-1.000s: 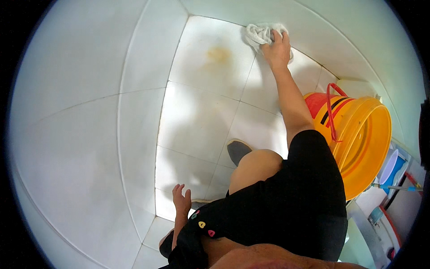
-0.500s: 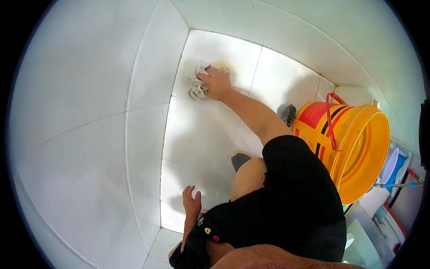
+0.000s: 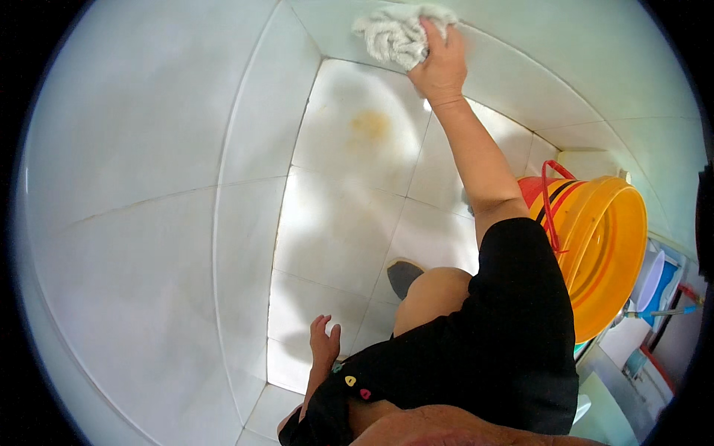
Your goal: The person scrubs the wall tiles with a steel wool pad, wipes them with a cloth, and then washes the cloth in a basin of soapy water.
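Note:
My right hand (image 3: 444, 68) grips a crumpled white cloth (image 3: 398, 36) against the lower part of the far tiled wall (image 3: 513, 58). Its arm reaches out across the white tiled floor (image 3: 338, 215). A yellowish-brown stain (image 3: 370, 126) marks the floor tile just below the cloth. Near my knee, my left hand (image 3: 324, 340) hangs over the floor with its fingers apart and nothing in them.
An orange bucket (image 3: 602, 256) with a red handle stands close on my right. Beyond it are a pale purple basin (image 3: 649, 279) and other items. A white tiled wall (image 3: 149, 245) rises at the left. My shoe (image 3: 403, 277) rests on the floor.
My right hand has lifted the cloth off the floor tile and carried it away and rightward onto the far wall, uncovering the stain. My left hand has shifted slightly.

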The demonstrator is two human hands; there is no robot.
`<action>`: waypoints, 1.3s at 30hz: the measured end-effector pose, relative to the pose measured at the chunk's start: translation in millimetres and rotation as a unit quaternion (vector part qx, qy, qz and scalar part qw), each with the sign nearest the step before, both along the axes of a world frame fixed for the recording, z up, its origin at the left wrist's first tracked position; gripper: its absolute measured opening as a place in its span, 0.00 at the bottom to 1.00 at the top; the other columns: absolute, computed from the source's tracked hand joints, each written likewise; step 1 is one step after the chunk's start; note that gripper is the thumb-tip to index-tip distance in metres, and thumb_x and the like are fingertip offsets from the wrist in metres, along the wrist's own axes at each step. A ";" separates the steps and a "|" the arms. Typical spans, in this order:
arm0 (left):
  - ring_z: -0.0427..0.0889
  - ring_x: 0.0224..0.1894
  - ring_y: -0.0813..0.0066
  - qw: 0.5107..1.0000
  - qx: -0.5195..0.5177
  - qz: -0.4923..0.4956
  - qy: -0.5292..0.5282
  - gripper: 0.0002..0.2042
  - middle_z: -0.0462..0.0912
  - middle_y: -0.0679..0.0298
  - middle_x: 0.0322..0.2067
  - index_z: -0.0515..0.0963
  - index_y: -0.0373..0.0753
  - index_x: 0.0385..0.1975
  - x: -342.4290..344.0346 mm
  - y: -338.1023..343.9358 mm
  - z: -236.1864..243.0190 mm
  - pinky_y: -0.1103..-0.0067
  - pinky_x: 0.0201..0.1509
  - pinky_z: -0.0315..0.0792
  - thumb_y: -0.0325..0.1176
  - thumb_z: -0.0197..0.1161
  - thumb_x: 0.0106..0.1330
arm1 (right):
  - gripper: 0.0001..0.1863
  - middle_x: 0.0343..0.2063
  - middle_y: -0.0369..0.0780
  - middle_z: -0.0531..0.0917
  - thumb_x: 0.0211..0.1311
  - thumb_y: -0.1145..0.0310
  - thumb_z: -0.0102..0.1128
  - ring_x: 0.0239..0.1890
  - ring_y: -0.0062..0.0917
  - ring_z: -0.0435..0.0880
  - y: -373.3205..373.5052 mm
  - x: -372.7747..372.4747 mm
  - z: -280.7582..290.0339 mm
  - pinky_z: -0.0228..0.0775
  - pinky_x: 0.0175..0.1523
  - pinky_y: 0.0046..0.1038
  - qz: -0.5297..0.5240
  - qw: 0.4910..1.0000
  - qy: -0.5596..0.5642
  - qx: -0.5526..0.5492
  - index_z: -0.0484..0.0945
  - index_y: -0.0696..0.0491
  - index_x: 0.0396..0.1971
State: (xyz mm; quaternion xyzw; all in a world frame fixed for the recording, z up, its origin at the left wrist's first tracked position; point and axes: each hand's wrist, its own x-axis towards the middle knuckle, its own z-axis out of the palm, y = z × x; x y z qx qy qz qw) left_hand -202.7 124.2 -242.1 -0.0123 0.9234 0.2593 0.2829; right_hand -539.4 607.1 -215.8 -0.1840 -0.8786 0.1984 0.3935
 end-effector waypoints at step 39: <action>0.73 0.50 0.58 0.985 0.039 0.109 -0.131 0.17 0.74 0.51 0.48 0.73 0.35 0.47 -15.5 20.8 -30.6 0.70 0.55 0.68 0.33 0.60 0.59 | 0.25 0.54 0.46 0.69 0.52 0.70 0.53 0.55 0.37 0.69 -229.8 147.3 -153.8 0.63 0.52 0.44 0.553 0.783 -0.281 0.052 0.71 0.38 0.53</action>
